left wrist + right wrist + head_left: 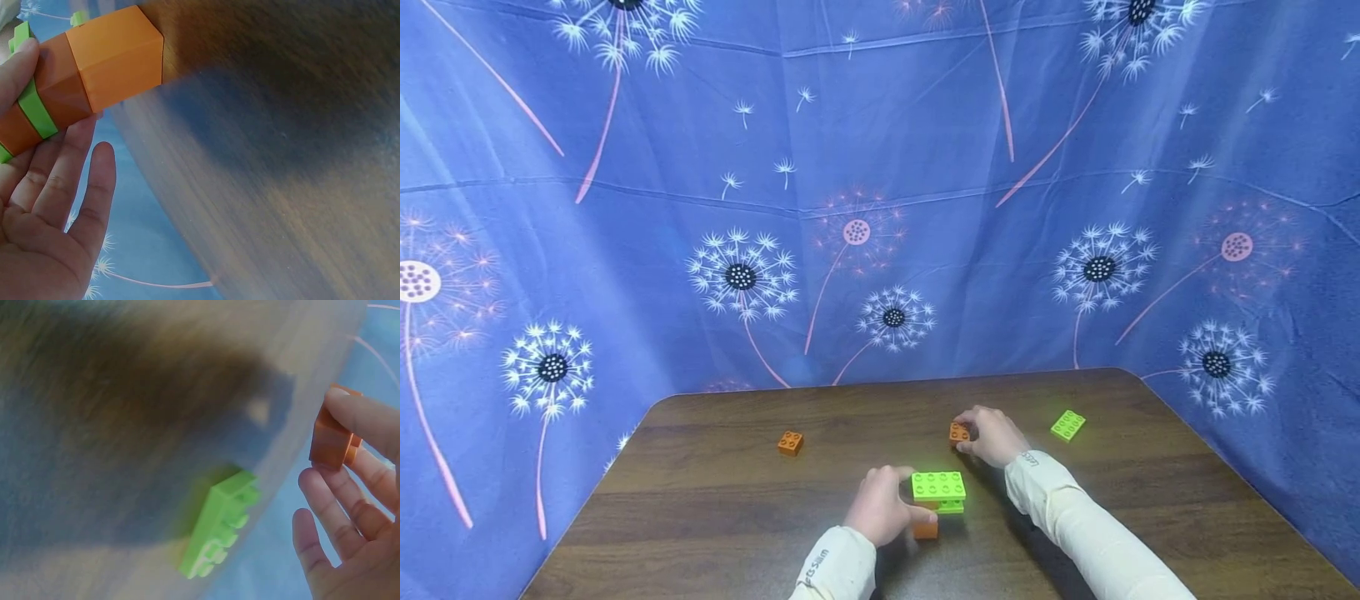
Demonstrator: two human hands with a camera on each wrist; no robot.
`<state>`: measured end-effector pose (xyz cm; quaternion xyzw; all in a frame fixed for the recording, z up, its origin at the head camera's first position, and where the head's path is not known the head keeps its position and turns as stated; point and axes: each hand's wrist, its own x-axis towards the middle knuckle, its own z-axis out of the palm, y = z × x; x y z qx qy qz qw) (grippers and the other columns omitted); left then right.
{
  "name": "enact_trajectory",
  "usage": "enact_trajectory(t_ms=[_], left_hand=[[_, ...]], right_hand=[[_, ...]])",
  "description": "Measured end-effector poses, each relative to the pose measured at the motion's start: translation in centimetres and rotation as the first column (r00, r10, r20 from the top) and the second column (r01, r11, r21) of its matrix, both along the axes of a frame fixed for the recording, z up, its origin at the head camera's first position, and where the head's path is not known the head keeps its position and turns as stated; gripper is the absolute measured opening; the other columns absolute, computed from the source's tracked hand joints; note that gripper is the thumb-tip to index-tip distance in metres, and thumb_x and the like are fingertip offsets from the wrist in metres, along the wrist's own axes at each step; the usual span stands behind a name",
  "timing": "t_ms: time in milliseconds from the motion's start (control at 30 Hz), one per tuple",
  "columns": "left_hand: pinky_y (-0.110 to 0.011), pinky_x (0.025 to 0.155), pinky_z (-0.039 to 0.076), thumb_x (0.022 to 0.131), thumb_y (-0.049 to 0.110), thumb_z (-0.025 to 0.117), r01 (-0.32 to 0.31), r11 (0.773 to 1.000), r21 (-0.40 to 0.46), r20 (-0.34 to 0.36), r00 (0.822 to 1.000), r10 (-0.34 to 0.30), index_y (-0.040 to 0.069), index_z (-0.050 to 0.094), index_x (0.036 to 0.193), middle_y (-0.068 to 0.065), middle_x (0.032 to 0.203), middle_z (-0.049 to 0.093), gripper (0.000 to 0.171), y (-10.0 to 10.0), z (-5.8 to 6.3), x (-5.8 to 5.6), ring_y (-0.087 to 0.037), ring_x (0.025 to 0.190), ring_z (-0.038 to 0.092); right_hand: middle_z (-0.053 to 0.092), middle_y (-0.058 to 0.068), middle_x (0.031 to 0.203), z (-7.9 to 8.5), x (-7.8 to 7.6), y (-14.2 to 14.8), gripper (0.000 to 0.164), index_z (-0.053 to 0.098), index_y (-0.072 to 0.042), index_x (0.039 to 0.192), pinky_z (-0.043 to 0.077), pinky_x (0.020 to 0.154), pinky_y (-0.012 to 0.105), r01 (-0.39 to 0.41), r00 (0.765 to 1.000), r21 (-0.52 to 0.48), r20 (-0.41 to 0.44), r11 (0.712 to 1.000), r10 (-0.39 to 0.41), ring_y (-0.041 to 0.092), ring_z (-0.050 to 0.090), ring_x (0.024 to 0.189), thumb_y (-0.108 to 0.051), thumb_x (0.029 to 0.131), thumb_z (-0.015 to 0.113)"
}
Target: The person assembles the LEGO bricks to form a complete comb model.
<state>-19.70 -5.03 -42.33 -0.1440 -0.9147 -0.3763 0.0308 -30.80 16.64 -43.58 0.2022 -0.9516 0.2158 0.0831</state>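
Near the front middle of the table my left hand (880,507) grips a stack of toy building bricks (938,485), thumb on one side and fingers on the other. Orange bricks and flat green bricks alternate in it, with a wide green brick on top in the head view. In the left wrist view an orange brick (119,59) forms the stack's lower end. Farther back, my right hand (996,435) pinches a small orange brick (333,434) between thumb and fingers. Its studs show in the head view.
A loose green brick (1068,426) with studs up lies right of my right hand. Another orange brick (791,442) sits on the left of the brown wooden table (722,500). Behind the table's far edge hangs a blue dandelion-print cloth (970,250).
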Motion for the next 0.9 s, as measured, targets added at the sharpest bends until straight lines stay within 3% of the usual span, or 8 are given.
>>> enact_trajectory(t_ms=[200,600,900], left_hand=[[-0.051,0.091,0.055,0.068,0.018,0.094,0.007,1.0,0.006,0.001,1.0,-0.007,-0.003,0.073,0.113,-0.018,0.106,0.074,0.055,0.0,-0.1,-0.1,-0.039,0.103,0.069],[-0.055,0.093,0.053,0.068,0.019,0.094,0.014,1.0,0.024,0.023,1.0,-0.015,-0.003,0.072,0.114,-0.017,0.108,0.073,0.055,-0.2,-0.3,-0.2,-0.04,0.105,0.067],[-0.054,0.093,0.054,0.068,0.018,0.094,0.03,0.999,0.025,0.01,1.0,-0.03,-0.006,0.071,0.115,-0.021,0.11,0.073,0.057,-0.2,-0.4,-0.2,-0.041,0.107,0.067]], right_hand=[[0.068,0.001,0.092,1.6,1.1,-0.1,0.039,0.074,-0.004,0.111,0.055,0.083,0.048,-0.059,0.998,-0.053,-0.01,0.997,0.058,0.023,0.065,0.086,-0.011,0.075,0.088],[0.071,0.001,0.103,4.1,3.6,-0.1,0.04,0.071,-0.005,0.116,0.053,0.091,0.052,-0.153,0.988,-0.107,-0.034,0.983,0.15,0.027,0.067,0.098,-0.013,0.079,0.085],[0.07,-0.003,0.1,5.8,5.6,-0.5,0.038,0.071,-0.004,0.117,0.056,0.087,0.044,-0.279,0.958,-0.132,-0.099,0.951,0.268,0.021,0.068,0.095,-0.013,0.082,0.084]])
